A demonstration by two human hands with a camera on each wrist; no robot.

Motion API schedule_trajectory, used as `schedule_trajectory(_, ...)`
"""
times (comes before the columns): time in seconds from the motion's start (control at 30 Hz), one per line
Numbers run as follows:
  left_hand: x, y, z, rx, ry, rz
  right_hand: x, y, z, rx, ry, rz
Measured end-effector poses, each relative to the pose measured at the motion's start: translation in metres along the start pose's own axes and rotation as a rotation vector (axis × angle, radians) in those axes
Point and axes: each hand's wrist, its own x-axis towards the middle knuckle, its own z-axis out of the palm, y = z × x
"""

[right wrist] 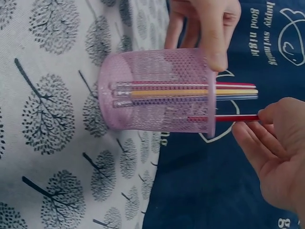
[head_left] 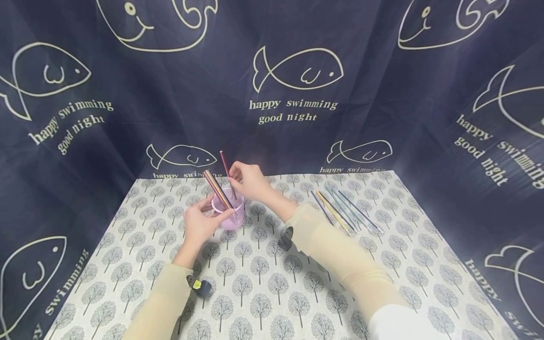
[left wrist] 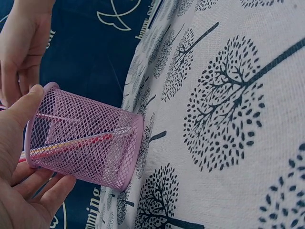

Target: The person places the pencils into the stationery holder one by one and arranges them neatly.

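Note:
A pink mesh pen cup [head_left: 234, 221] stands on the tablecloth, left of the middle. My left hand [head_left: 199, 224] holds it near the rim, thumb on one side and fingers on the other. Several pencils [right wrist: 238, 91] lean together inside the cup; red, yellow and dark ones show in the right wrist view. With thumb and fingertips, my right hand [head_left: 251, 181] pinches a dark red pencil [right wrist: 228, 118] above the cup. This pencil's lower part is inside the mesh, apart from the other pencils. Its far end is hard to make out through the mesh.
Several more pencils [head_left: 340, 211], blue, yellow and dark, lie side by side on the tablecloth [head_left: 259, 278] to the right, beyond my right forearm. A dark blue curtain [head_left: 293, 141] with fish drawings hangs behind the table and along both sides.

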Motion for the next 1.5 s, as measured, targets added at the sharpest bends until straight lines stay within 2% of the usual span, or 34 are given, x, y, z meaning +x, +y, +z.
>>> schedule_trajectory(0.17,-0.001,0.001,0.001,0.000,-0.002,-0.006,0.000,0.005,0.012,-0.096,-0.037,-0.008)
schedule_trajectory(0.53,-0.001,0.000,0.004,-0.006,-0.005,0.002,0.001,0.000,0.024,-0.266,-0.097,0.068)
schedule_trajectory(0.73,-0.002,0.003,0.005,-0.022,-0.020,-0.007,0.002,0.000,0.025,-0.335,-0.129,0.049)
schedule_trajectory(0.87,-0.003,0.003,0.006,-0.036,-0.024,-0.005,0.002,0.000,0.026,-0.339,-0.138,0.039)
schedule_trajectory(1.13,-0.002,-0.003,0.005,-0.004,0.004,0.000,0.000,-0.004,0.029,-0.377,-0.147,-0.018)
schedule_trajectory(1.27,-0.001,-0.002,0.005,0.008,-0.015,-0.012,0.001,-0.006,0.022,-0.359,-0.122,0.011)
schedule_trajectory(1.37,0.000,0.001,0.003,0.005,-0.018,-0.017,0.002,-0.009,0.007,-0.316,-0.088,0.035)
schedule_trajectory(1.5,0.000,0.004,0.000,0.002,-0.018,-0.026,0.001,-0.008,-0.019,-0.277,-0.050,0.025)
